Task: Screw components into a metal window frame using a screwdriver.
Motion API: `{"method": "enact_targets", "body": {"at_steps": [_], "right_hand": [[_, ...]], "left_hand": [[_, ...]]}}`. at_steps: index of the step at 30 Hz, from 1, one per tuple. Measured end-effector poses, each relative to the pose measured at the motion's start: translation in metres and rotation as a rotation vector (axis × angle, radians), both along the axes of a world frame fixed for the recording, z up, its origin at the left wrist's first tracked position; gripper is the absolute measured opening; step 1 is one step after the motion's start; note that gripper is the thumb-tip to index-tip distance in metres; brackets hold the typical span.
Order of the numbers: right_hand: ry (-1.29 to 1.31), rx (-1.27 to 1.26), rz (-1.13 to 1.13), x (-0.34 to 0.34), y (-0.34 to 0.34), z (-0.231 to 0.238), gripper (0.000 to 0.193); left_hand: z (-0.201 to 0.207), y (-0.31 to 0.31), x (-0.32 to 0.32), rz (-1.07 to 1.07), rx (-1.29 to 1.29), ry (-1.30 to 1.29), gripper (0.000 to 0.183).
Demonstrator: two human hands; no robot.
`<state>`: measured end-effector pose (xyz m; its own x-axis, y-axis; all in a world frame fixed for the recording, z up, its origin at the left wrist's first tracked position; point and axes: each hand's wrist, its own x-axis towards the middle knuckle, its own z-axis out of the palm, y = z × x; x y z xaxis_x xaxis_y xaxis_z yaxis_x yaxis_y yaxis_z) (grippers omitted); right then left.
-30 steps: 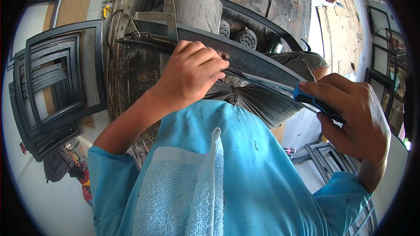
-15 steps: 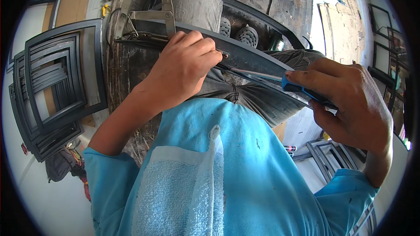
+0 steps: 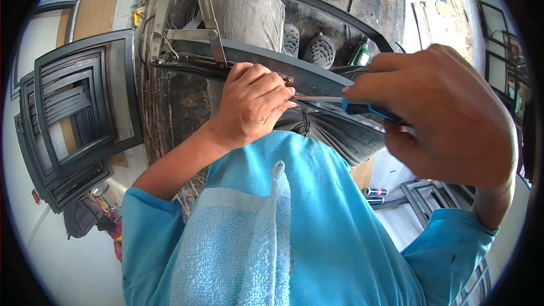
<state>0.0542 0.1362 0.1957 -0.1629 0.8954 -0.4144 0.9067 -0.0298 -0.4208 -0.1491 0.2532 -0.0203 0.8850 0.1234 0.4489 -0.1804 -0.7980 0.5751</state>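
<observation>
A dark grey metal frame (image 3: 317, 73) lies across my lap, with a jointed metal stay arm (image 3: 195, 34) standing up at its left end. My left hand (image 3: 252, 102) is closed over the frame's near edge, beside some small brownish fittings (image 3: 287, 80). My right hand (image 3: 442, 119) grips the blue and black handle of a screwdriver (image 3: 323, 99). Its thin shaft points left and reaches my left fingertips, which hide the tip. Whether a screw sits there I cannot tell.
Several dark frames (image 3: 122, 88) lean in a stack on the left. A person's grey-clad knee (image 3: 249, 8) is just beyond the frame, with grey perforated clogs (image 3: 320, 51) and a green bottle (image 3: 360, 54) nearby. More frames (image 3: 428, 195) lie at lower right.
My right hand and the screwdriver have shifted left. My left hand sits slightly lower and further right, still closed at the frame. The stay arm and frame have moved a little in view.
</observation>
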Motion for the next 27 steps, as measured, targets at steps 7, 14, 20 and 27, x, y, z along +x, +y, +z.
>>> {"method": "enact_targets", "body": {"at_steps": [7, 14, 20, 27], "right_hand": [[0.073, -0.083, -0.223, 0.029, -0.06, 0.019, 0.059], [0.042, -0.094, -0.327, 0.027, -0.073, 0.016, 0.064], [0.061, 0.112, -0.384, 0.043, -0.105, 0.004, 0.061], [0.173, 0.504, -1.038, 0.11, -0.293, -0.027, 0.054]], "left_hand": [[0.001, -0.005, 0.01, -0.042, 0.048, -0.034, 0.024], [-0.001, -0.03, 0.024, -0.117, 0.093, -0.119, 0.011], [0.027, 0.007, 0.014, -0.14, -0.024, 0.133, 0.025], [0.057, 0.048, 0.009, -0.167, -0.001, 0.362, 0.015]]}}
